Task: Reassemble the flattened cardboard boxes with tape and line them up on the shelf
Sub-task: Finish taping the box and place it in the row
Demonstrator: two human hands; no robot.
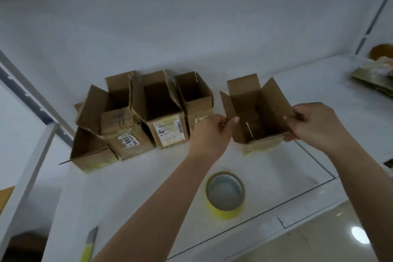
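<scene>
This looks like a storeroom or packing corner rather than a living space. The work surface is a white metal shelf (148, 176) on a bolted rack — a slotted grey upright (32, 102) with rivet holes runs along the left, another upright (374, 13) rises at the right. The wall behind is plain and white, and the floor (319, 240) below is glossy pale tile catching a ceiling light. Used shipping cartons (157, 112) with printed courier labels stand in a row, a roll of yellow tape (225, 195) and a yellow-handled cutter (89, 244) lie nearby — a pile of flattened cardboard (374, 78) waits far right.
</scene>
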